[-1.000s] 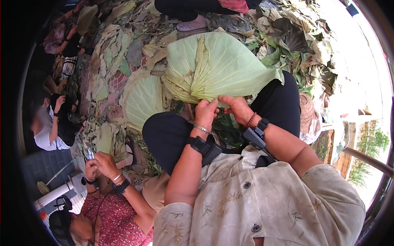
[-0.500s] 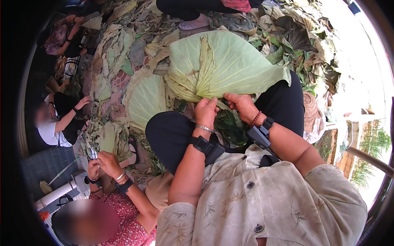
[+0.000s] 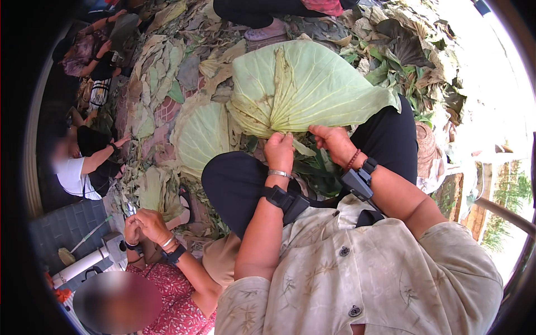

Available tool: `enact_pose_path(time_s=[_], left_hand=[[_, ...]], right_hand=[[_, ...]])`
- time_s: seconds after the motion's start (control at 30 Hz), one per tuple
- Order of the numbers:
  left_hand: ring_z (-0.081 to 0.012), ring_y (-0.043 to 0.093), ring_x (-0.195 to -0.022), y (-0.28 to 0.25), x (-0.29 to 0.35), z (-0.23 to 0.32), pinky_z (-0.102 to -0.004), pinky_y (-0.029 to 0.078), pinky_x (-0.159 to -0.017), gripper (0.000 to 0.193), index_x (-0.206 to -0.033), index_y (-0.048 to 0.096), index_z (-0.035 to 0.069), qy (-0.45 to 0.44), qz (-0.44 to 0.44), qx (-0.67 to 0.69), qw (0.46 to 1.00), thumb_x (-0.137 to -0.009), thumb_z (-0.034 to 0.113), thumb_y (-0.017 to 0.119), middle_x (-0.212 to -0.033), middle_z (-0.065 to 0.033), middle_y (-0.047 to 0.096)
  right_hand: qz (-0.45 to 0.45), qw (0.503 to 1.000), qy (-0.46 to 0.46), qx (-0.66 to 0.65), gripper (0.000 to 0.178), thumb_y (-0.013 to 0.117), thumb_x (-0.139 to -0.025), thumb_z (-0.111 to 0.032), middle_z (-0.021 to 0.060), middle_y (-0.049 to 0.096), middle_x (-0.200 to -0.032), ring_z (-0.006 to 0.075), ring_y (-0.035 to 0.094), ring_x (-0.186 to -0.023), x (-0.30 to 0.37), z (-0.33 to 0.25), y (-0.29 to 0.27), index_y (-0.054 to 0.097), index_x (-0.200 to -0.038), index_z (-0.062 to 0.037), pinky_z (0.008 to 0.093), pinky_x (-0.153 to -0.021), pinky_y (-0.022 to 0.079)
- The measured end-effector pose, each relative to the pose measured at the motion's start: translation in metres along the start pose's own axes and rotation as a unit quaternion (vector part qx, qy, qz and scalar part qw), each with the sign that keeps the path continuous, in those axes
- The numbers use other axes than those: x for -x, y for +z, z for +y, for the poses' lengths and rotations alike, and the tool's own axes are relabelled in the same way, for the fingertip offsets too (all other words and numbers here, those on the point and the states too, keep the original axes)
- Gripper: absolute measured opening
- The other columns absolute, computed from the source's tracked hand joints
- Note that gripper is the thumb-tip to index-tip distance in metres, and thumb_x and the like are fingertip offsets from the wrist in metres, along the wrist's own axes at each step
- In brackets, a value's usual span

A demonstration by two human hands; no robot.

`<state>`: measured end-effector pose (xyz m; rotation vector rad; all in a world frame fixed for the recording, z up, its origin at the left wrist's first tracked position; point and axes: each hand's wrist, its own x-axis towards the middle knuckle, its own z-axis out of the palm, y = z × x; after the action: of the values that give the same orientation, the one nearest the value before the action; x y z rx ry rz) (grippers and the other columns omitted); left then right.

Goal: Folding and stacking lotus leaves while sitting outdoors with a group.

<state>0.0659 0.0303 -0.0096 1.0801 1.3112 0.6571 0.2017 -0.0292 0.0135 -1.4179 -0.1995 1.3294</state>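
Note:
A large pale green lotus leaf [image 3: 321, 84] with fanning veins and a brownish fold lies spread in front of me, its right end over my right knee. At its near edge, just below where the veins meet, my left hand [image 3: 279, 152] is closed in a pinch on the leaf. A little to the right, my right hand [image 3: 334, 146] has its thumb and fingers pinched at the same edge. Between my hands a narrow pale strip of leaf hangs down. Another pale lotus leaf [image 3: 202, 137] rests to the left, beyond my left knee.
Heaps of dry and green leaves [image 3: 159, 84] cover the paving, with more at the right [image 3: 407, 56]. A person in a red patterned top [image 3: 181, 296] works close at my left. Others sit farther left, and a pink shoe [image 3: 267, 30] shows ahead. A woven straw hat [image 3: 425, 151] lies at right.
My right hand has shifted slightly right, widening the gap between my hands. The large leaf stays nearly in place. At the left, the hand of the person in white has moved a little.

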Motion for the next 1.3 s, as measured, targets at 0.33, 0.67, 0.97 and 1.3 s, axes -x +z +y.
enact_pose_path(time_s=[0.33, 0.67, 0.97, 1.3], left_hand=[[-0.0046, 0.044, -0.048, -0.005, -0.005, -0.004, -0.0188, 0.033, -0.038, 0.009, -0.081, 0.057, 0.002, -0.046, 0.052, 0.032, 0.997, -0.083, 0.011, 0.056, -0.068, -0.0011, 0.057], [-0.0067, 0.044, -0.052, -0.018, -0.006, 0.008, -0.0199, 0.033, -0.041, 0.006, -0.089, 0.052, 0.009, -0.183, 0.081, 0.191, 0.961, -0.085, 0.012, 0.053, -0.070, 0.0013, 0.050], [-0.0060, 0.046, -0.053, -0.032, -0.007, 0.012, -0.0216, 0.037, -0.045, 0.008, -0.086, 0.050, 0.010, -0.142, 0.063, 0.178, 0.972, -0.084, 0.016, 0.055, -0.074, -0.0001, 0.054], [-0.0143, 0.056, -0.069, -0.025, 0.003, 0.032, -0.0233, 0.042, -0.055, 0.028, -0.098, 0.051, 0.003, -0.123, -0.136, 0.164, 0.969, -0.090, 0.030, 0.046, -0.088, -0.0071, 0.059]], right_hand=[[-0.004, 1.000, -0.008, -0.006, 0.013, 0.065, -0.074, -0.014, 0.0024, 0.052, -0.061, 0.0117, 0.048, -0.050, 0.001, -0.002, -0.002, 0.056, -0.072, -0.0041, 0.0234, -0.048, 0.038], [0.004, 1.000, -0.018, 0.003, 0.012, 0.065, -0.073, -0.013, 0.0018, 0.051, -0.060, 0.0115, 0.047, -0.048, 0.002, -0.005, -0.003, 0.057, -0.070, -0.0045, 0.0238, -0.048, 0.039], [-0.007, 0.998, -0.010, -0.065, 0.015, 0.064, -0.071, -0.014, 0.0043, 0.052, -0.060, 0.0136, 0.048, -0.049, -0.008, -0.009, -0.015, 0.056, -0.069, -0.0016, 0.0257, -0.048, 0.039], [-0.005, 0.995, 0.000, -0.103, 0.014, 0.063, -0.072, -0.016, 0.0034, 0.053, -0.063, 0.0133, 0.049, -0.055, -0.011, -0.008, -0.024, 0.058, -0.069, -0.0028, 0.0254, -0.052, 0.040]])
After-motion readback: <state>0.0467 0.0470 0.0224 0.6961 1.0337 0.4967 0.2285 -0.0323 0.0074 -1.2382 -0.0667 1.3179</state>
